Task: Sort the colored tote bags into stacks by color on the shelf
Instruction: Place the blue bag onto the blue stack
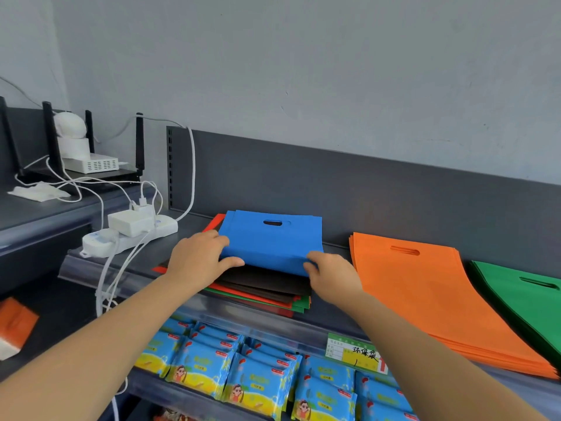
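Gripping the blue tote bag (270, 241) by its near edge with left hand (197, 259) and right hand (331, 276), atop a mixed-colour pile (264, 288) on the shelf (194, 229), beside an orange stack (425, 293) and a green stack (522, 299).

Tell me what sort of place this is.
Most likely a small shop: a handwritten price label on the shelf edge, rows of identical blue packets below, and stacks of orange tote bags and green tote bags laid out as stock.

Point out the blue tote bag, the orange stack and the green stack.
blue tote bag (270, 246): head view, middle of its top face, below the handle slot.
orange stack (425, 293): head view, middle of the top bag.
green stack (528, 308): head view, top bag, below its handle slot.
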A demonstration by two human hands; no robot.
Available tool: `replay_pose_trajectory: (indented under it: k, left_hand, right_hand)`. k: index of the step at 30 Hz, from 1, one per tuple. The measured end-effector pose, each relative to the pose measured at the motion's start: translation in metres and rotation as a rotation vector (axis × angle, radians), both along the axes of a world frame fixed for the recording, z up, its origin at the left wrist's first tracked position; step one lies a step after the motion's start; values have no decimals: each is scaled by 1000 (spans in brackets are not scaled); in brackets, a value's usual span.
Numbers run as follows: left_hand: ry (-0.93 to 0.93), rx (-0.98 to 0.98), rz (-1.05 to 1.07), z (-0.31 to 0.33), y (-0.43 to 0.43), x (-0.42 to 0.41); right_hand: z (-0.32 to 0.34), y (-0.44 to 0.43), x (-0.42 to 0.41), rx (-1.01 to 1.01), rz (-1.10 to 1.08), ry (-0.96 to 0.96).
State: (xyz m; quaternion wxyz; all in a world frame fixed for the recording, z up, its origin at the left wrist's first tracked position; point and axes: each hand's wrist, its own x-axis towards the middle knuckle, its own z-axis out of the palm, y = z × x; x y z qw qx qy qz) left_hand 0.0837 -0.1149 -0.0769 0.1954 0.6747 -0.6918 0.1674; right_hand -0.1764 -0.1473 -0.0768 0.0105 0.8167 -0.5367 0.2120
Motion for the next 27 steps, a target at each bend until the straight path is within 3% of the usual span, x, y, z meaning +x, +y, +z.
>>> replay_pose_trajectory:
  k: [3,8,11,13,15,19,23,27]
  left_hand:
    - [259,73,101,4,3,4]
    - [993,410,168,19,3,-4]
    - [1423,460,60,27,1,-10]
    - [1580,466,29,30,1,-13]
    - [1580,497,60,31,3,-15]
    - [1373,569,80,29,7,-22]
    - [1111,438,1,30,8,-41]
    - [914,251,-201,37,17,-72]
  right_hand:
    - [0,-6,-14,144,-101,-295]
    - [8,0,-12,603,-253,-980]
    - [10,-1,-6,692,-293,-1189]
    - [14,-1,-3,677,-336,-1276]
    - [19,5,1,691,-401,-1248]
    - [21,20,2,703,-454,-1048]
    - [19,32,-5,431,-332,-890]
    - [22,57,-25,165,-363,-711]
